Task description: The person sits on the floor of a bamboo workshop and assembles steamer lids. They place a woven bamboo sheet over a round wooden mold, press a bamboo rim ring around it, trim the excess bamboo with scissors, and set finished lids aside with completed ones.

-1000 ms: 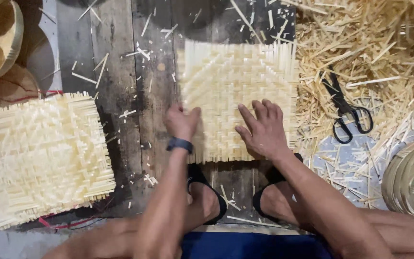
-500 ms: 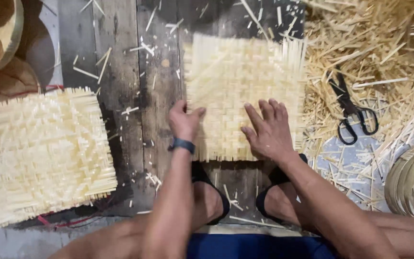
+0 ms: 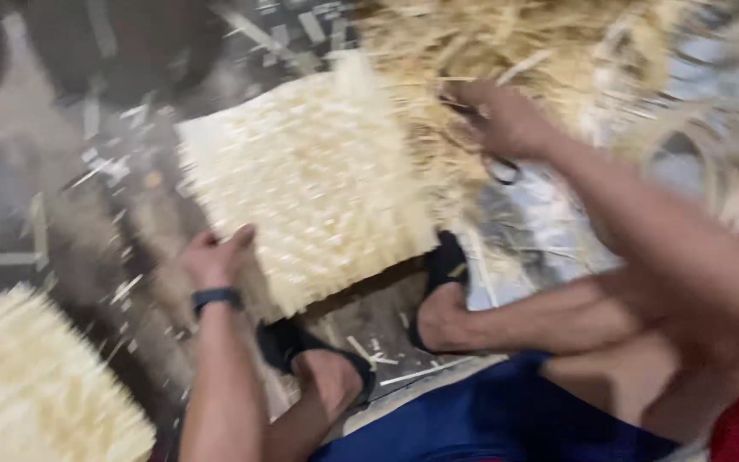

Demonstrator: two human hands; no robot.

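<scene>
While left hand [image 3: 215,257] fingers pinch the woven mat [image 3: 310,180] edge, right hand [image 3: 506,120] fingers (blurred) close on scissors [image 3: 499,167].

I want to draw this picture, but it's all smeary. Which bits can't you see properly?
- Right hand, head view: it covers the dark scissors lying in the straw pile; motion blur hides whether the fingers grip them.
- Woven mat: blur smears its weave; the left hand covers its near corner.
- Second mat: cut off by the left and bottom edges.
- Round hoops: blurred, shape unclear.
</scene>
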